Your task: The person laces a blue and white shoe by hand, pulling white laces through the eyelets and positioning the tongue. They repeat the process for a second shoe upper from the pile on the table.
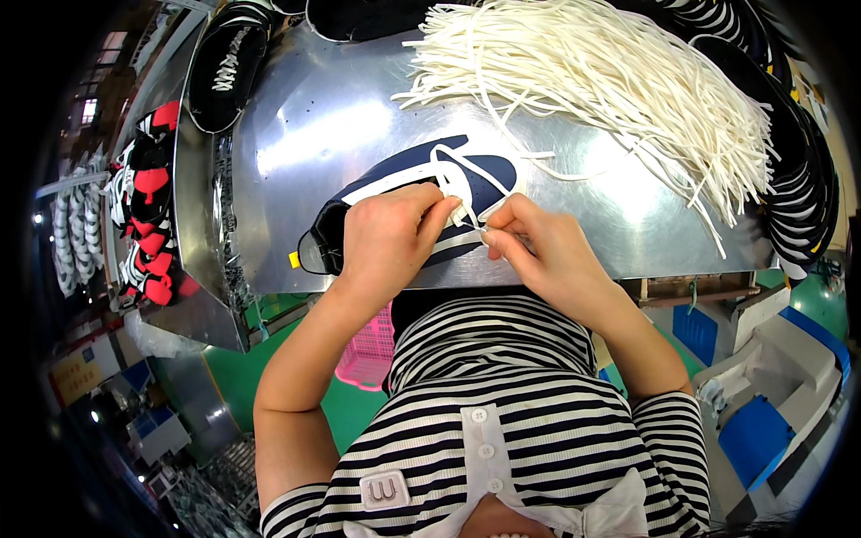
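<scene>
A navy and white shoe upper point(386, 175) lies on the metal table near its front edge, its black heel with a yellow tab to the left and its toe to the right. My left hand point(395, 233) rests over its middle, thumb and forefinger pinched at the eyelet strip. Just right of it, my right hand point(538, 247) pinches a white shoelace point(480, 224) between thumb and forefinger. The lace loops over the toe part of the upper. What the left fingertips pinch is partly hidden, but it appears to be the white eyelet edge and lace.
A large heap of cream-white laces point(592, 90) covers the back right of the metal table point(305, 134). A laced black upper point(229, 67) lies at the back left. Stacked black uppers point(798, 197) line the right edge. Red, black and white pieces point(151, 206) hang left; a pink basket point(366, 354) stands below.
</scene>
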The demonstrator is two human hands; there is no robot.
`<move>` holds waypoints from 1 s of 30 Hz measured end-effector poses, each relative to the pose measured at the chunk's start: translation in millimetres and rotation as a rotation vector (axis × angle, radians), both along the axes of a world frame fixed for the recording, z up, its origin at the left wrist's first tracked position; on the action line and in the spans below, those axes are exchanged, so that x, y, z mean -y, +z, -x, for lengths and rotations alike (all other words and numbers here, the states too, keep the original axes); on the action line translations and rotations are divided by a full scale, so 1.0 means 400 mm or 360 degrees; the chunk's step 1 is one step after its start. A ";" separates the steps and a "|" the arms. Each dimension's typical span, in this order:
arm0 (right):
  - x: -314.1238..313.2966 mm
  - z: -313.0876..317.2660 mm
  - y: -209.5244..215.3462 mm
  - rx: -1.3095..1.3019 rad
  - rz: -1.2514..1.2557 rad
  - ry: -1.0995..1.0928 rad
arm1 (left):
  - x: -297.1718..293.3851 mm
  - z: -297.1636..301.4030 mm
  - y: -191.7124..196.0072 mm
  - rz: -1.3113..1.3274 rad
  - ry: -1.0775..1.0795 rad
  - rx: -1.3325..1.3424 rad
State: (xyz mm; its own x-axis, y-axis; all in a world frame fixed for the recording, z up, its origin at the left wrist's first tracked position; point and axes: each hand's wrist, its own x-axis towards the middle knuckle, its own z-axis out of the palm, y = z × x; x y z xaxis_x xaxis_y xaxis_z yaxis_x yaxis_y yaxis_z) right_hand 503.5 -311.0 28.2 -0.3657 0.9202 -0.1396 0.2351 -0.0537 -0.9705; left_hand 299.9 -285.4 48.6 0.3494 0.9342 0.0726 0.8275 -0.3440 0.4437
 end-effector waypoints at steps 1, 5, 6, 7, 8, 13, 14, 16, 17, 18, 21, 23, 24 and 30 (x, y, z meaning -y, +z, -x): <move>-0.003 0.004 0.000 0.0014 -0.0013 -0.0020 | 0.000 -0.001 -0.001 -0.0010 -0.0003 0.0006; -0.012 0.013 -0.010 0.0132 -0.0036 -0.0007 | -0.002 -0.003 0.011 0.0046 -0.0005 -0.0009; -0.013 0.014 -0.010 0.0168 -0.0066 -0.0004 | -0.004 -0.004 0.017 0.0079 -0.0006 -0.0023; -0.014 0.015 -0.010 0.0205 -0.0096 -0.0003 | -0.003 0.002 0.016 0.0129 -0.0055 0.0091; -0.013 0.017 -0.015 0.0228 -0.0111 -0.0010 | -0.002 0.012 0.012 0.0179 -0.0106 0.0204; 0.000 0.058 -0.022 0.0381 -0.0166 -0.0088 | 0.031 0.012 0.012 0.0174 -0.0263 0.0247; 0.003 0.073 -0.027 0.0404 -0.0180 -0.0137 | 0.038 0.011 0.011 0.0146 -0.0260 0.0244; 0.003 0.103 -0.048 0.0389 -0.0261 -0.0213 | 0.059 0.006 0.001 0.0103 -0.0246 0.0251; 0.004 0.123 -0.046 0.0445 -0.0282 -0.0269 | 0.059 0.006 0.001 0.0037 -0.0275 0.0244; 0.003 0.135 -0.045 0.0496 -0.0311 -0.0312 | 0.057 0.011 0.000 0.0014 -0.0277 0.0232; 0.021 0.113 -0.047 0.0326 -0.0284 -0.0198 | 0.067 0.031 -0.011 -0.0083 -0.0338 0.0295; 0.043 0.056 -0.022 0.0268 -0.0350 -0.0022 | 0.095 0.045 0.009 -0.0177 -0.0429 0.0132; 0.064 0.016 0.011 0.0420 -0.0387 0.0063 | 0.112 0.058 0.021 -0.0230 -0.0462 0.0043; -0.036 -0.046 -0.003 -0.0344 -0.0120 -0.0368 | 0.131 0.087 0.000 -0.0682 -0.0603 -0.0001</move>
